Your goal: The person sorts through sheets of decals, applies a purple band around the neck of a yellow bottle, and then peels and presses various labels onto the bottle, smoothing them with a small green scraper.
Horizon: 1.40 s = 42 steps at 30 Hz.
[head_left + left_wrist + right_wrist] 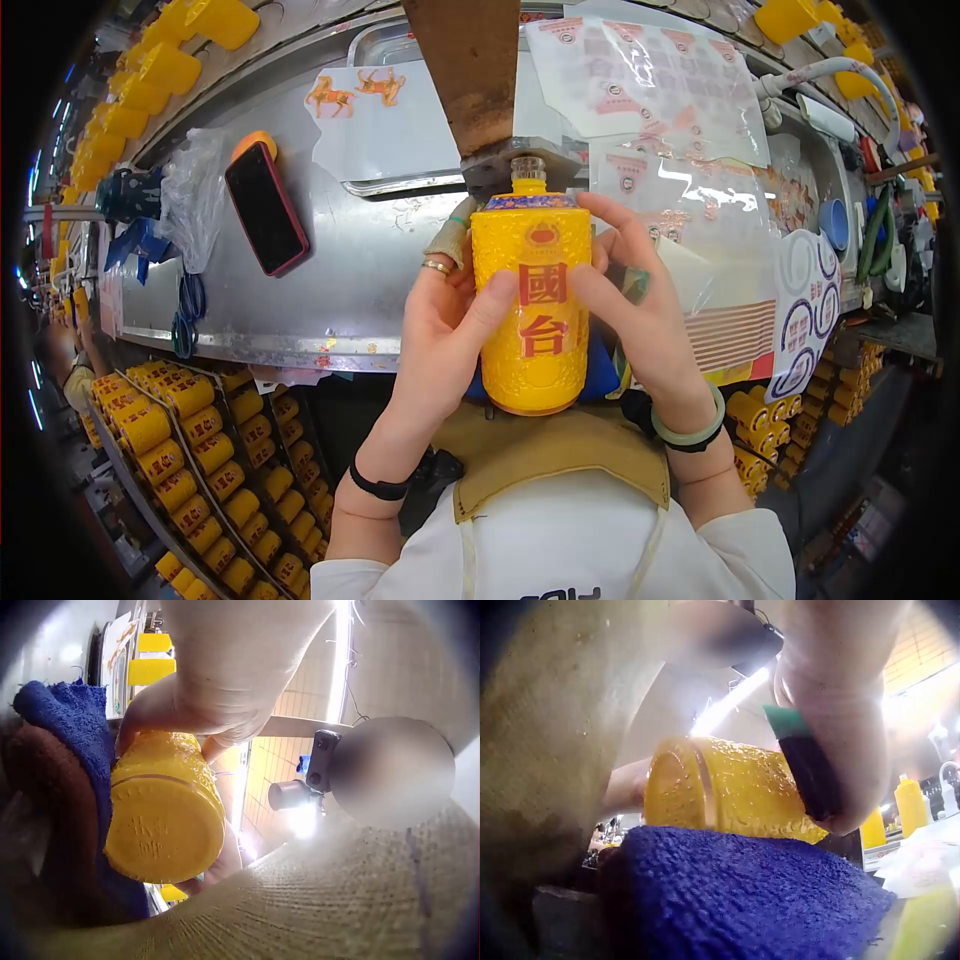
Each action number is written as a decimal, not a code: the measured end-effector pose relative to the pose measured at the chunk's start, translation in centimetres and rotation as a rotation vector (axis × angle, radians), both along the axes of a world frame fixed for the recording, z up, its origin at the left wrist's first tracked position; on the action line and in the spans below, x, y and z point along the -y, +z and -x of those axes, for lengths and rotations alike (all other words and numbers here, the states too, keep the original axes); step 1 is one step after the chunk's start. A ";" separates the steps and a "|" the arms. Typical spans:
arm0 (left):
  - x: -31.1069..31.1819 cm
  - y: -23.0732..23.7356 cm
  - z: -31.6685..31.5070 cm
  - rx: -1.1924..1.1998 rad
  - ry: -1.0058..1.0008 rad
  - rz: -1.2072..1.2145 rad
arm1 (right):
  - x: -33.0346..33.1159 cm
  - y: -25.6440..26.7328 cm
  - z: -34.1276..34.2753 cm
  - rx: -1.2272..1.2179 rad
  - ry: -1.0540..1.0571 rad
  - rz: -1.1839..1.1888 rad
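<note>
A yellow bottle [535, 370] with red characters and a clear glass neck lies between both hands in the head view. My left hand [440, 330] grips its left side, thumb on the front, with a wrapped finger beside the shoulder. On the other side my right hand [640, 310] holds it, thumb near the upper character and a finger at the blue-patterned shoulder. The left wrist view shows the bottle's round base [165, 829]. Under the bottle is a blue cloth [742, 885], seen in the right wrist view.
A brown post [465, 70] stands just beyond the bottle neck. A phone [267, 208] and a plastic bag [195, 190] lie left. Printed decal sheets [650, 75] and stacked paper [720, 335] are at right. Racks of yellow bottles [185, 390] stand below the bench.
</note>
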<state>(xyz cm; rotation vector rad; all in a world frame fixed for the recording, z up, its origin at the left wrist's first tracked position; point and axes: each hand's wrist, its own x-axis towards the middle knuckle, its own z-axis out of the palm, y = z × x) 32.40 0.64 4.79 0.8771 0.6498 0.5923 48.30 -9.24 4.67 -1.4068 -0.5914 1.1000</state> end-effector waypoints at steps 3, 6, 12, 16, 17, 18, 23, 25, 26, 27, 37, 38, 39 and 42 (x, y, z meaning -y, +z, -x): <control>0.2 0.1 -0.3 -0.035 0.005 -0.080 | 0.0 -0.3 0.1 0.038 -0.002 0.000; 0.1 0.1 -0.2 -0.042 -0.019 -0.072 | 0.0 -0.7 0.1 0.063 -0.001 -0.005; 0.4 0.2 -0.4 -0.024 0.005 -0.059 | 0.0 -0.6 0.1 0.060 -0.001 -0.016; 0.4 0.2 -0.3 -0.028 0.005 -0.059 | 0.0 -0.5 0.1 0.075 0.007 -0.008; 0.4 0.1 -0.3 -0.040 0.003 -0.069 | 0.0 -0.5 0.1 0.075 0.008 -0.008; 0.4 0.0 -0.3 -0.053 0.001 -0.079 | 0.0 -0.5 0.1 0.073 0.006 -0.013; 0.4 0.2 -0.3 -0.046 -0.003 -0.077 | 0.0 -0.4 0.1 0.076 0.004 -0.008; 0.4 0.3 -0.3 -0.050 -0.005 -0.073 | 0.0 -0.7 0.1 0.086 0.002 -0.015; 0.4 0.2 -0.3 -0.040 0.000 -0.074 | 0.0 -0.8 0.1 0.085 0.002 -0.014; 0.4 0.2 -0.3 -0.030 0.005 -0.074 | 0.0 -0.8 0.1 0.082 0.000 -0.016; 0.5 0.2 -0.3 -0.044 -0.010 -0.094 | -0.1 -0.6 0.1 0.091 -0.005 -0.003; 0.5 0.2 -0.4 -0.036 0.003 -0.095 | -0.1 -0.7 0.1 0.090 -0.005 -0.003; 0.6 0.1 -0.4 -0.028 0.016 -0.095 | -0.1 -0.7 0.1 0.081 -0.006 -0.012; 0.6 0.2 -0.4 -0.050 0.017 -0.099 | -0.1 -0.7 0.0 0.077 -0.004 -0.014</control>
